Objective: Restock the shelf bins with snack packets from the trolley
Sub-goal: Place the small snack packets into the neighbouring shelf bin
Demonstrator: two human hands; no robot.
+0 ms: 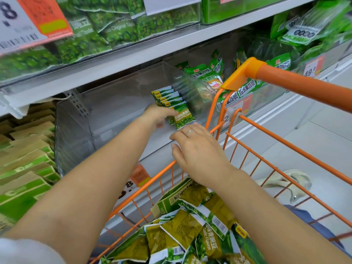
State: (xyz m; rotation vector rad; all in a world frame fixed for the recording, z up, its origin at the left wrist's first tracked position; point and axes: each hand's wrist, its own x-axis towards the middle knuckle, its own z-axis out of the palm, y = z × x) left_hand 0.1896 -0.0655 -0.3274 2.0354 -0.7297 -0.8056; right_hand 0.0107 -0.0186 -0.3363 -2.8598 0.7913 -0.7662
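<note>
Reaching into the clear shelf bin (118,103) with the left hand (159,115), thumb and fingers curling round the front of a fanned stack of green snack packets (171,103) and gripping it. Standing the stack at the right end of the bin, just beside the transparent divider (187,86), with the front packet leaning toward the near edge (printed green peas showing on its face). Hovering the right hand (198,151) over the near left rim of the orange trolley (285,149), fingers loosely spread and relaxed, holding nothing, a ring (190,132) sitting on one finger. Stretching both bare forearms from the near edge toward the shelf, a pale sleeve (24,252) showing at the near left corner.

Lying loose in the trolley basket below the right forearm: a heap of olive and green packets (190,231), some face down with barcodes up, plus a green carton (171,197) tilting against the wire side. Running the orange trolley handle (304,86) across the right, well above the basket.

Filling the next bin to the right of the divider: green bags with white lettering (205,73). Crowding the upper shelf: more green pea bags (99,33), behind a large price card (28,21) at far left. Stacking up at the left, below the bin: brown and green boxes (24,168). Hanging on the shelf front near the trolley rim: an orange price tag (140,176), partly blurred.
</note>
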